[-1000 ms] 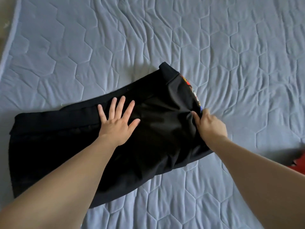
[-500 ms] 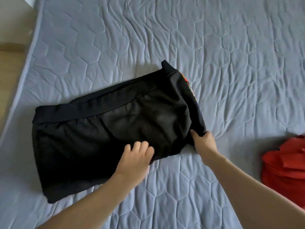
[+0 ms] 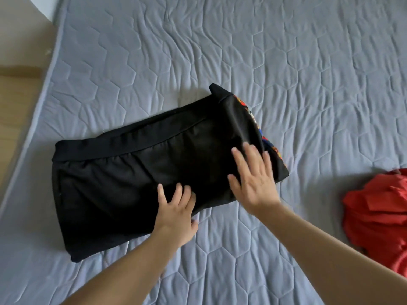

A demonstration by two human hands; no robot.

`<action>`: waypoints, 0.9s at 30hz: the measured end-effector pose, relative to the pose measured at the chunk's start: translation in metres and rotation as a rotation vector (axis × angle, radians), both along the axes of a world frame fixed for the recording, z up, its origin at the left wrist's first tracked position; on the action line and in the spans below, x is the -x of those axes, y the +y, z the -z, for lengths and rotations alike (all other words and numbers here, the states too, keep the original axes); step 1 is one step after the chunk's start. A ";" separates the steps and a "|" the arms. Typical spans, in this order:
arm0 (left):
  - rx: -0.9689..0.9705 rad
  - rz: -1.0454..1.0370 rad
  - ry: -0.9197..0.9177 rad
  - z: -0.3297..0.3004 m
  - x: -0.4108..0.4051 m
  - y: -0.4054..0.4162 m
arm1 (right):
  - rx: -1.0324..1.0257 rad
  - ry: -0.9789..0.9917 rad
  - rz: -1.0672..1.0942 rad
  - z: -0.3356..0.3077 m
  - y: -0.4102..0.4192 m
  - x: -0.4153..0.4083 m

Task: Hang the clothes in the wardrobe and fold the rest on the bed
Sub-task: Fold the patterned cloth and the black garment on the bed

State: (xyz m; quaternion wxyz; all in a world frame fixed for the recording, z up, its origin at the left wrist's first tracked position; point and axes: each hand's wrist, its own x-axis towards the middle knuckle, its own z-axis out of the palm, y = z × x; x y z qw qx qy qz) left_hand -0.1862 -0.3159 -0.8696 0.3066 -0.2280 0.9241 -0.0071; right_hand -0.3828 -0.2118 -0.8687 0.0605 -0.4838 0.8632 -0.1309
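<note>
Head view shows us folding: the black garment (image 3: 141, 183) lies half-folded on the bed (image 3: 308, 73), toward its left edge. Our left hand (image 3: 176, 213) and right hand (image 3: 255, 179) press flat on its near right part, fingers spread, gripping nothing. Next, we judge, comes grasping an end and folding it over; the red garment (image 3: 378, 216) waits near the right edge.

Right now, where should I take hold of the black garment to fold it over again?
Probably the narrow right end of the black garment, under the right hand, coming from the right. It lies flat and long, so that free end could lift over leftward while the left hand presses the near edge.
</note>
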 end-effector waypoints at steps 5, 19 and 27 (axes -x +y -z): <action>-0.032 -0.136 0.077 0.010 -0.090 -0.053 | -0.758 -0.062 -0.062 0.029 -0.001 -0.007; 0.001 -0.798 0.604 -0.033 -0.147 -0.229 | -0.437 -0.222 -0.419 -0.008 -0.143 -0.324; -0.516 -1.421 0.505 -0.012 -0.144 -0.283 | -0.645 -0.084 -0.354 0.019 -0.184 -0.371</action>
